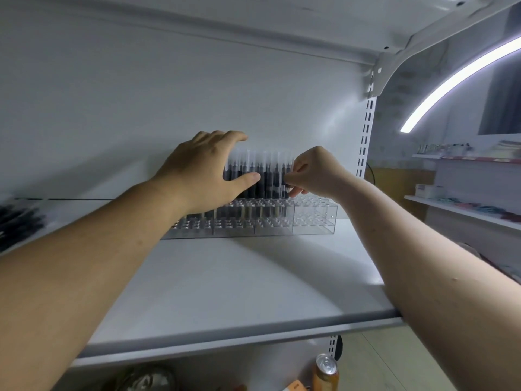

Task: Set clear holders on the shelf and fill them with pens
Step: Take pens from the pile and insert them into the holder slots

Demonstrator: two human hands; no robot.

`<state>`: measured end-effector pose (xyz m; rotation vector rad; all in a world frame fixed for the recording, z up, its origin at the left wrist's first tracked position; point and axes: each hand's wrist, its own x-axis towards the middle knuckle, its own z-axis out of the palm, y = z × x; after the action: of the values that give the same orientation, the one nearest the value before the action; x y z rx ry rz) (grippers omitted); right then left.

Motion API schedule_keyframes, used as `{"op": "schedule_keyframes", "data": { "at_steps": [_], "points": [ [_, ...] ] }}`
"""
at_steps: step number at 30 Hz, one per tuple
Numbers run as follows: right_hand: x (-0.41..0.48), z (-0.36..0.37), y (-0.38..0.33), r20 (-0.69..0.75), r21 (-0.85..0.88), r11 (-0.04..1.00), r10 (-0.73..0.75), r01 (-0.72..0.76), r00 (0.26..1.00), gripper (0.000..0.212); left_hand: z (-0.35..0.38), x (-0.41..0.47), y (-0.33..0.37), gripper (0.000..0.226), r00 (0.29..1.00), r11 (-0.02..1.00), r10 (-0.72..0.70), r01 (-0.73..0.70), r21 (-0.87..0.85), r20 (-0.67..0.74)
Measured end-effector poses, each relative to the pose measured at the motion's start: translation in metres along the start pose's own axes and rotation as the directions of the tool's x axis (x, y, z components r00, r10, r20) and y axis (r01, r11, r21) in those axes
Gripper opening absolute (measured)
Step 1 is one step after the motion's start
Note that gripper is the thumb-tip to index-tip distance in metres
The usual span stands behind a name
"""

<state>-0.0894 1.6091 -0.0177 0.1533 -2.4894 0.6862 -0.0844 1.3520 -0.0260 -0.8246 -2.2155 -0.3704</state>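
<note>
At the left edge of the frame a dark heap (19, 221) lies on the shelf (225, 277), too blurred to name or count. At centre, the left hand (203, 170) wraps one upright row of pens (265, 176), fingers over the tops and thumb across the front. Blur prevents a pen count. The right hand (313, 173) pinches the row's right end. Below, clear holders (253, 221) stand on the shelf. Their seams suggest four, the leftmost partly behind the left forearm. At lower right, one can (325, 371) is cut off.
</note>
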Motion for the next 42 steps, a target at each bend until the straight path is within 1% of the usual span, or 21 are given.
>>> {"op": "schedule_keyframes", "data": {
  "at_steps": [2,6,7,8,10,12,13,18,22,24,27,30,33,36,39,42],
  "points": [
    [0.0,0.001,0.002,0.028,-0.033,0.999,0.001,0.0,1.0,0.016,0.001,0.0,0.0,0.083,1.0,1.0,0.001,-0.001,0.0,-0.001],
    [0.0,-0.007,0.004,0.03,-0.102,0.994,-0.042,0.044,0.999,0.017,0.001,0.0,-0.002,0.079,1.0,1.0,0.007,-0.007,-0.003,-0.011],
    [0.0,-0.009,0.003,0.009,-0.085,0.995,-0.05,0.051,0.999,0.018,0.001,0.0,-0.002,0.078,1.0,1.0,0.009,-0.009,0.001,-0.013],
    [0.0,-0.011,0.003,-0.031,-0.054,0.997,-0.055,0.053,0.998,0.023,0.001,0.0,-0.003,0.078,1.0,1.0,0.01,-0.01,0.003,-0.015],
    [0.001,-0.014,0.001,-0.149,-0.006,0.997,-0.073,0.073,0.986,0.033,0.001,0.0,-0.003,0.078,1.0,1.0,0.008,-0.008,0.01,-0.017],
    [0.002,-0.014,-0.002,-0.256,0.002,0.991,-0.128,0.133,0.958,0.035,0.001,0.001,-0.004,0.077,1.0,1.0,0.006,-0.006,0.026,-0.016],
    [0.002,-0.012,-0.004,-0.281,-0.003,0.986,-0.16,0.166,0.946,0.036,0.0,0.0,-0.004,0.077,1.0,0.999,0.007,-0.006,0.034,-0.019],
    [0.001,-0.001,-0.015,-0.281,-0.092,0.952,-0.306,0.292,0.909,0.038,-0.009,0.001,-0.007,0.076,0.999,0.997,0.018,-0.014,0.071,-0.051],
    [-0.003,0.004,-0.037,-0.342,-0.109,0.916,-0.399,0.386,0.851,0.034,-0.033,0.002,-0.01,0.071,0.996,0.99,0.03,-0.018,0.137,-0.085],
    [-0.005,0.009,-0.054,-0.351,-0.117,0.897,-0.439,0.427,0.827,0.03,-0.054,0.001,-0.019,0.066,0.996,0.991,-0.017,0.028,0.13,-0.088],
    [-0.006,0.018,-0.09,-0.309,-0.136,0.853,-0.52,0.504,0.797,0.027,-0.093,-0.01,-0.046,0.06,0.982,0.982,-0.175,0.179,0.055,-0.068],
    [-0.004,0.039,-0.136,-0.221,-0.123,0.808,-0.589,0.577,0.778,0.024,-0.127,-0.039,-0.087,0.055,0.942,0.941,-0.336,0.336,0.045,-0.003],
    [-0.001,0.074,-0.192,-0.126,-0.064,0.783,-0.621,0.618,0.774,0.022,-0.148,-0.077,-0.128,0.045,0.879,0.879,-0.473,0.465,0.105,0.06],
    [-0.001,0.115,-0.246,-0.019,-0.042,0.754,-0.657,0.656,0.754,0.019,-0.158,-0.115,-0.156,0.037,0.8,0.806,-0.59,0.574,0.146,0.112],
    [-0.004,0.15,-0.286,0.1,-0.057,0.741,-0.662,0.669,0.742,0.017,-0.16,-0.143,-0.174,0.04,0.744,0.759,-0.646,0.605,0.239,0.17],
    [-0.009,0.175,-0.297,0.131,-0.034,0.75,-0.652,0.661,0.746,0.014,-0.158,-0.157,-0.184,0.043,0.701,0.732,-0.679,0.624,0.274,0.218]
  ]
}}
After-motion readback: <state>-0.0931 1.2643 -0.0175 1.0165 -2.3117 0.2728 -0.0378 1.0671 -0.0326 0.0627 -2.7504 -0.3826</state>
